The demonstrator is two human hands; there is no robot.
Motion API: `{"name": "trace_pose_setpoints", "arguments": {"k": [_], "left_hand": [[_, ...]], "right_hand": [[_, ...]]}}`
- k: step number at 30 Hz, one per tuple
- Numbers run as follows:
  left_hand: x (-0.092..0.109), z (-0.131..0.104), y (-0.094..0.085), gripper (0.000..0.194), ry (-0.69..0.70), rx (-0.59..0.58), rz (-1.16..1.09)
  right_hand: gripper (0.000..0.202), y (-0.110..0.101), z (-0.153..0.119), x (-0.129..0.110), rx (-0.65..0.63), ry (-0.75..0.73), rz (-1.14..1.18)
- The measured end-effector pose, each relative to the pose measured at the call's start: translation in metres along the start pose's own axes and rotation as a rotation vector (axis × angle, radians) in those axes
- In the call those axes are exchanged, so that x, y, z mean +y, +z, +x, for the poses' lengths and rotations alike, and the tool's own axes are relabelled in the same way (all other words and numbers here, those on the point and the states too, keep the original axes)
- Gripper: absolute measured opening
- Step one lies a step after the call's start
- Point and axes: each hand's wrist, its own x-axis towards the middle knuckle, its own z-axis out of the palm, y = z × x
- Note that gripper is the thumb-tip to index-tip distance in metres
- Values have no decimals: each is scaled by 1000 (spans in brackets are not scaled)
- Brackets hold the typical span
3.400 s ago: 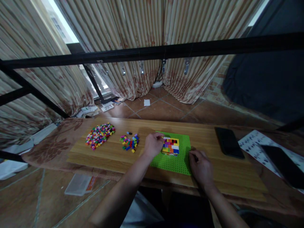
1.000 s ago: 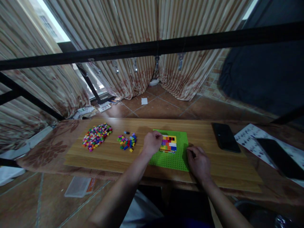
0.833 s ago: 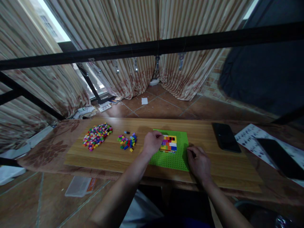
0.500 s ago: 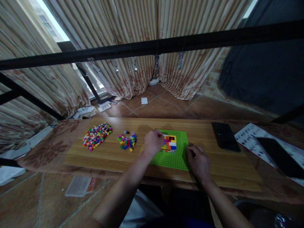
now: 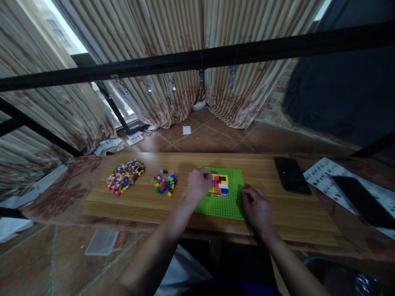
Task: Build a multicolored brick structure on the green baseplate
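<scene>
A green studded baseplate (image 5: pixel 236 193) lies on the wooden board, with a block of multicoloured bricks (image 5: pixel 220 185) built on it. My left hand (image 5: pixel 198 183) is closed at the left side of that block, over the plate's left part; its fingertips are pinched, and anything between them is too small to make out. At the plate's right edge rests my right hand (image 5: pixel 256 205), fingers curled together, with whatever they may hold hidden. Left of my left hand is a small scatter of loose bricks (image 5: pixel 166 183).
A larger heap of small bricks (image 5: pixel 125 176) is at the board's left. To the right lie a black phone (image 5: pixel 292 174), a printed sheet (image 5: pixel 324 172) and another dark device (image 5: pixel 364 201). A black rail (image 5: pixel 185 61) crosses beyond the wooden board (image 5: pixel 123 207).
The whole view has shifted very slightly. Both hands keep nearly the same places and poses, and the bricks look the same.
</scene>
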Motion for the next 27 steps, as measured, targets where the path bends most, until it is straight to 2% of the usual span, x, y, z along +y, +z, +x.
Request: {"name": "trace_pose_setpoints", "arguments": {"k": [10,20,27], "left_hand": [[-16,9,11,16,8,44,-157],[-16,8,10,13,-19,65,-175],[-19,15,16,10,-23,49,-218]], "right_hand": [[27,-1,1,-1,0,-9,-12],[24,0,0,-1,6,-2,-17],[25,-1,0,0,-1,-14,-13]]}}
